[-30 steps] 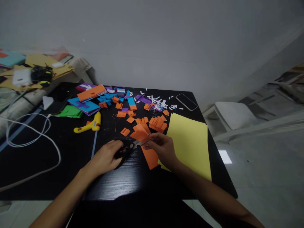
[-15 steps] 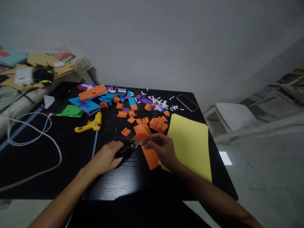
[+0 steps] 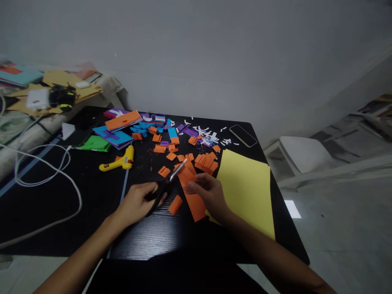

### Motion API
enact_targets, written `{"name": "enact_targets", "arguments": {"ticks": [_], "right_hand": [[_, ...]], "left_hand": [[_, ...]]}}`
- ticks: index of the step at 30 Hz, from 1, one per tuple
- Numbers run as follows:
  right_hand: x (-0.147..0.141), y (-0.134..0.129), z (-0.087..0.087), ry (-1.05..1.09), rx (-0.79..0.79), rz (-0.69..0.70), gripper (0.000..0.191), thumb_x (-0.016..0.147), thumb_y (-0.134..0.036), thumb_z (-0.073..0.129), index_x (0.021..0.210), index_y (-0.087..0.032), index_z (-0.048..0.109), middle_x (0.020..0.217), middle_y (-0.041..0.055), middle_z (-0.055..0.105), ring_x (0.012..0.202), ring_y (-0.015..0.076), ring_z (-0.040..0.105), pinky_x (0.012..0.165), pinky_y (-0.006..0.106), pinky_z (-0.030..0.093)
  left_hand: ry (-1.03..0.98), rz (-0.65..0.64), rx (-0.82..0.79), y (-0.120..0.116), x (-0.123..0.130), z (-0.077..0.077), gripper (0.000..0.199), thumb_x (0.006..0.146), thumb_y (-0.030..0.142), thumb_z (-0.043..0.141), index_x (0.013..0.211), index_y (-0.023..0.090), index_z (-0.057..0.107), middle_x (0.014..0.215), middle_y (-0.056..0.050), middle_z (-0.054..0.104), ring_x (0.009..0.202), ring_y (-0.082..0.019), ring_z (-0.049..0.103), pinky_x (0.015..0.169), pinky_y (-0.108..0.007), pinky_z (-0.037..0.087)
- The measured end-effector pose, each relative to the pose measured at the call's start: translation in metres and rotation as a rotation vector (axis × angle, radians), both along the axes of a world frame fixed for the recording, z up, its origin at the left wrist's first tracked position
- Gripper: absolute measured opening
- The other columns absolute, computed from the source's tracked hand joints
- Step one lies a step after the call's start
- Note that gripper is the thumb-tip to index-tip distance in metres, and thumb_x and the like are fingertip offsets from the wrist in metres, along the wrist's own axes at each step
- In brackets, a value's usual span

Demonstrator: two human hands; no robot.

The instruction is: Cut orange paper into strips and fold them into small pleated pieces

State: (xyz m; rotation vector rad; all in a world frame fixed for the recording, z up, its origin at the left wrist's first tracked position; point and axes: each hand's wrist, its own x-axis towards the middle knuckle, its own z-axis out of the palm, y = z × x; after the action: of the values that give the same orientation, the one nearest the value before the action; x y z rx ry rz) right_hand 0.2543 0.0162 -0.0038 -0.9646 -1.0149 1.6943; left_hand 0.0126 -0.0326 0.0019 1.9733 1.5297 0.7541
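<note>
While left hand (image 3: 137, 203) grips scissors (image 3: 169, 181) by the handles, right hand (image 3: 211, 194) pinches orange paper (image 3: 187, 177) just right of the blades; small orange piece (image 3: 175, 205) lies between both hands.

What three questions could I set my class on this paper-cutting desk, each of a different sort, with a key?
1. Which hand holds the black-handled metal scissors?
2. True or false: the yellow plastic glue gun lies left of the large, rectangular yellow paper sheets, as the wearer sees them.
3. What colour is the thin paper at the fingertips of the right hand? A. green; B. orange; C. purple.

Key: 1. The left hand. 2. True. 3. B.
</note>
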Motion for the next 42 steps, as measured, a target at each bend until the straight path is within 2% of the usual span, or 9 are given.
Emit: {"name": "enact_targets", "arguments": {"ticks": [6, 11, 15, 22, 26, 30, 34, 37, 42], "right_hand": [[-0.001, 0.001, -0.004, 0.022, -0.101, 0.045, 0.035, 0.068, -0.036, 0.092, 0.086, -0.019, 0.067, 0.074, 0.0004, 0.077, 0.07, 0.0212, 0.078, 0.069, 0.035, 0.065], [0.0, -0.001, -0.004, 0.054, -0.214, 0.075, 0.04, 0.062, -0.032, 0.095, 0.083, -0.02, 0.063, 0.074, 0.0, 0.076, 0.072, 0.0204, 0.077, 0.062, 0.03, 0.063], [0.0, -0.003, -0.005, 0.046, -0.211, 0.101, 0.033, 0.064, -0.03, 0.093, 0.073, -0.019, 0.063, 0.078, 0.0005, 0.077, 0.069, 0.016, 0.073, 0.062, 0.027, 0.06], [0.001, -0.004, -0.008, 0.081, -0.2, 0.179, 0.031, 0.065, -0.025, 0.091, 0.068, -0.02, 0.061, 0.07, -0.0023, 0.073, 0.064, 0.0141, 0.068, 0.066, 0.027, 0.057], [0.006, 0.002, -0.005, 0.253, -0.368, 0.35, 0.025, 0.068, -0.026, 0.082, 0.088, -0.02, 0.067, 0.087, 0.0023, 0.078, 0.077, 0.0185, 0.074, 0.077, 0.032, 0.059], [0.01, 0.008, -0.006, 0.293, -0.548, 0.525, 0.029, 0.077, -0.04, 0.075, 0.089, -0.013, 0.072, 0.084, 0.009, 0.077, 0.073, 0.0199, 0.073, 0.071, 0.031, 0.058], [0.011, 0.009, -0.011, 0.264, -0.511, 0.505, 0.032, 0.072, -0.026, 0.087, 0.099, -0.014, 0.075, 0.085, 0.0027, 0.077, 0.073, 0.0122, 0.071, 0.071, 0.022, 0.056], [0.011, 0.009, -0.013, 0.233, -0.488, 0.518, 0.042, 0.071, -0.023, 0.09, 0.109, -0.016, 0.075, 0.092, 0.002, 0.078, 0.073, 0.01, 0.07, 0.071, 0.02, 0.055], [0.007, 0.014, -0.015, 0.254, -0.408, 0.314, 0.044, 0.063, -0.02, 0.095, 0.103, -0.02, 0.077, 0.088, -0.0003, 0.078, 0.076, 0.0112, 0.072, 0.073, 0.021, 0.056]], "left_hand": [[-0.326, 0.217, -0.2, 0.011, 0.01, 0.016, 0.034, 0.088, 0.049, 0.069, 0.077, 0.017, 0.065, 0.068, 0.0, 0.066, 0.065, -0.016, 0.062, 0.061, -0.025, 0.048], [-0.613, 0.199, -0.259, 0.019, 0.037, 0.014, 0.035, 0.075, 0.043, 0.083, 0.093, 0.018, 0.066, 0.094, -0.004, 0.075, 0.084, -0.021, 0.071, 0.078, -0.034, 0.058], [-0.719, 0.168, -0.295, 0.019, 0.052, 0.007, 0.039, 0.073, 0.042, 0.085, 0.095, 0.019, 0.062, 0.088, -0.001, 0.07, 0.079, -0.019, 0.07, 0.074, -0.035, 0.06], [-0.754, 0.159, -0.239, 0.017, 0.058, 0.008, 0.036, 0.074, 0.042, 0.084, 0.089, 0.02, 0.059, 0.08, 0.002, 0.064, 0.069, -0.016, 0.065, 0.065, -0.03, 0.057], [-0.763, 0.143, -0.257, 0.018, 0.054, 0.009, 0.036, 0.074, 0.041, 0.084, 0.088, 0.02, 0.059, 0.076, 0.003, 0.063, 0.067, -0.015, 0.064, 0.064, -0.03, 0.056], [-0.701, 0.1, -0.226, 0.017, 0.047, 0.009, 0.033, 0.075, 0.037, 0.084, 0.088, 0.019, 0.059, 0.077, 0.003, 0.063, 0.07, -0.014, 0.063, 0.067, -0.028, 0.054], [-0.609, 0.021, -0.204, 0.016, 0.043, 0.008, 0.027, 0.078, 0.037, 0.08, 0.085, 0.019, 0.061, 0.083, 0.0, 0.064, 0.075, -0.016, 0.062, 0.069, -0.03, 0.053], [-0.526, 0.044, -0.183, 0.016, 0.04, 0.006, 0.026, 0.08, 0.039, 0.077, 0.085, 0.019, 0.062, 0.077, 0.0, 0.061, 0.072, -0.016, 0.059, 0.066, -0.029, 0.051], [-0.323, 0.148, -0.15, 0.017, 0.024, 0.008, 0.032, 0.086, 0.047, 0.07, 0.078, 0.019, 0.056, 0.071, 0.003, 0.053, 0.067, -0.014, 0.052, 0.061, -0.025, 0.042]]}}
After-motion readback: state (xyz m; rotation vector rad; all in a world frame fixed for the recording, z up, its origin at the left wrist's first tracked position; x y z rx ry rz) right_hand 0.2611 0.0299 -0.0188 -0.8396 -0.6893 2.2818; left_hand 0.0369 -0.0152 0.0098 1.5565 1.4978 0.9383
